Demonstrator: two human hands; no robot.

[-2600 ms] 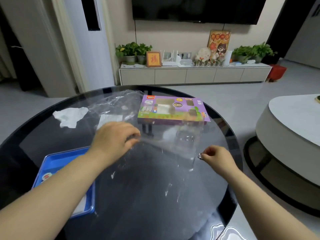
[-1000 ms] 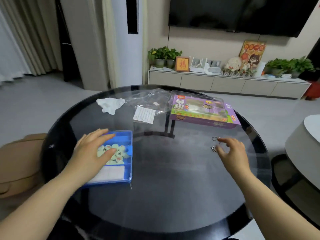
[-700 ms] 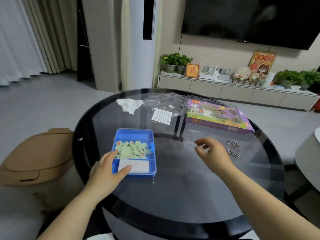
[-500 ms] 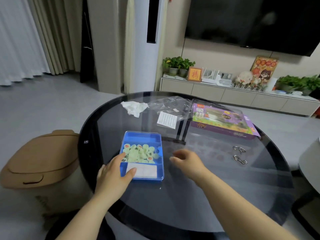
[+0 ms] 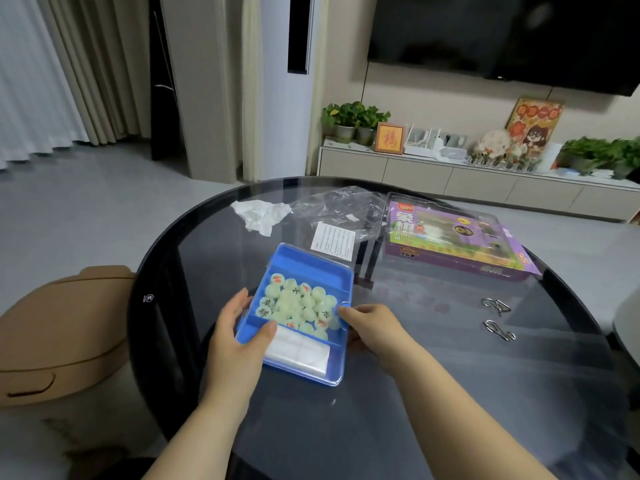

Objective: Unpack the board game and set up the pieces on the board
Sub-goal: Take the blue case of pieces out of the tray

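Observation:
A blue plastic game box [image 5: 308,268] under a clear lid lies on the round dark glass table [image 5: 450,393]. Inside are several pale green round chess pieces [image 5: 301,304] with red and black characters, and a folded white sheet [image 5: 298,351] in the near compartment. My left hand [image 5: 239,337] grips the box's left edge, thumb on top of the lid. My right hand [image 5: 370,325] holds the right edge, fingertips at the lid's side.
A purple toy box [image 5: 453,242] lies at the back right, with clear plastic wrap [image 5: 339,206], a printed slip [image 5: 333,240] and a crumpled white tissue [image 5: 261,213] behind the blue box. Two metal wire puzzles [image 5: 497,317] lie to the right. A tan stool [image 5: 62,334] stands left of the table.
My right hand left the wire puzzles and crossed left to the blue box. My left hand moved from resting on the lid to gripping the left edge. Both hands now hold the box.

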